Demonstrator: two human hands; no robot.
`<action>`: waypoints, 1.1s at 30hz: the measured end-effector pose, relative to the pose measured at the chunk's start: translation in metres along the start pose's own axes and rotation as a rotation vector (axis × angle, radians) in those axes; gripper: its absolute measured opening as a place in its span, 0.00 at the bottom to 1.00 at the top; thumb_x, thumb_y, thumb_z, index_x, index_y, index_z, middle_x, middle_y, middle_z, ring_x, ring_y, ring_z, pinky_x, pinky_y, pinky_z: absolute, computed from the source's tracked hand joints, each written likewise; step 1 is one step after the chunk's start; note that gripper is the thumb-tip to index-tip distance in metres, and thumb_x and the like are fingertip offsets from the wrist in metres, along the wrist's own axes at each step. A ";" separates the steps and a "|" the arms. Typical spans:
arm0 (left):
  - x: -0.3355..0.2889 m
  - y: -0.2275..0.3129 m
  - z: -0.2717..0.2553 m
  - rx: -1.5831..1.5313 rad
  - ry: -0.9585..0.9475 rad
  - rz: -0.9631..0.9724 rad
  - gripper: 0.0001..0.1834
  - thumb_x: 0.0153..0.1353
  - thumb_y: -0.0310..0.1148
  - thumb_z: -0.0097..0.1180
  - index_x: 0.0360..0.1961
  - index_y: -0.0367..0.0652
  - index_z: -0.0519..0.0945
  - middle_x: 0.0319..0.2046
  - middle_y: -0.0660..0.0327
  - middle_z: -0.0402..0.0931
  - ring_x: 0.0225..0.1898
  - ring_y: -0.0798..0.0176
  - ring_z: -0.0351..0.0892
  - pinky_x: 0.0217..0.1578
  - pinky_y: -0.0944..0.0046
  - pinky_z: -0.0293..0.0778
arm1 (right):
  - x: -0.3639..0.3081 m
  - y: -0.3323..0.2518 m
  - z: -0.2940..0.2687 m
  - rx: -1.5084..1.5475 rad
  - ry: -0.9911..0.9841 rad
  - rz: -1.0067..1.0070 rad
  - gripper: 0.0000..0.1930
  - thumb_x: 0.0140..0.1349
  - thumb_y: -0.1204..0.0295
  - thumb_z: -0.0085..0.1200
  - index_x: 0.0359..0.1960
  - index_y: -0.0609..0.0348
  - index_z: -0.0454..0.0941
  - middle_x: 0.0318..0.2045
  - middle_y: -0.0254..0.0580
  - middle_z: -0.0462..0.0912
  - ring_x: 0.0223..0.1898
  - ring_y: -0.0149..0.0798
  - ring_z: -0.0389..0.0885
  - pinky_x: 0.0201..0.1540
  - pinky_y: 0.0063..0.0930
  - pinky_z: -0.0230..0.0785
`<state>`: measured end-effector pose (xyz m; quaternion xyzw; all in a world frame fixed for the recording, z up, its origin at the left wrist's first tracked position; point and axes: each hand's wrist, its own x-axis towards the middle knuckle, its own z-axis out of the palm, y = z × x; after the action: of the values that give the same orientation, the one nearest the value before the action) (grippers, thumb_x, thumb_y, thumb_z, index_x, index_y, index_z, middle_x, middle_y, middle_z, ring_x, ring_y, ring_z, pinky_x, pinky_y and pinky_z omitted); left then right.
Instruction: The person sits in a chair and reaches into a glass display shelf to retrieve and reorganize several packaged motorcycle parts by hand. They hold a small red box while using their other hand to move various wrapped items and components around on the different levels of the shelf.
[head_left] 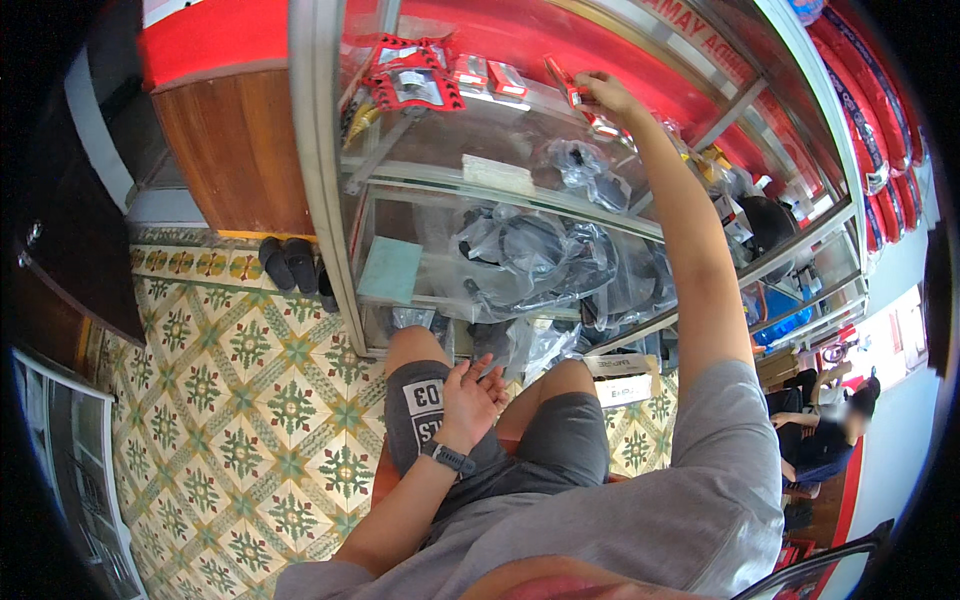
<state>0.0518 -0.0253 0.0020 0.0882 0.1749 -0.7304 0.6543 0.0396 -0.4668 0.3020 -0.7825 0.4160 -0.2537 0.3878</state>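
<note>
While a dark door point(75, 230) fills the far left, a wood-sided counter point(235, 150) with a red top stands next, black slippers point(287, 264) lined up near its foot on a patterned tile floor point(225, 430) of cream and green. To their right rises a metal-framed glass display case point(316, 170), its lower level bearing a pale green sheet point(391, 268) and its upper shelf holding red packets point(415, 88) marked with black arrows. Before the case sits a person in a grey shirt and dark shorts, a dark watch point(453, 459) on the left wrist, the left hand point(475, 403) poised over the thigh, palm turned upward, fingers loosely curled and released. Farther along the upper shelf are small red-and-white boxes point(490, 76), with a pale label point(497, 173) on the shelf edge and dark parts in clear plastic point(540, 245) below. A slim red box point(562, 78) is at the back of the upper shelf level, pinched in the fingertips of the right hand point(608, 93), its arm stretched across the case. Below that arm is a cardboard box point(622, 382). At right, a seated person in dark clothing point(822, 445) appears beneath stacked red bags point(868, 130).
</note>
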 end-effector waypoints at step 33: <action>0.000 -0.001 0.000 0.588 0.090 0.345 0.17 0.63 0.43 0.53 0.47 0.48 0.69 0.40 0.61 0.74 0.41 0.64 0.77 0.39 0.64 0.77 | -0.403 0.124 0.199 -0.201 0.017 -0.507 0.29 0.47 0.75 0.56 0.55 0.56 0.66 0.39 0.54 0.78 0.37 0.54 0.79 0.39 0.40 0.73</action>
<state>0.0511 -0.0250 0.0017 0.3336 -0.0319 -0.6235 0.7064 -0.0848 -0.0904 0.0576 -0.8941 0.2330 -0.3067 0.2287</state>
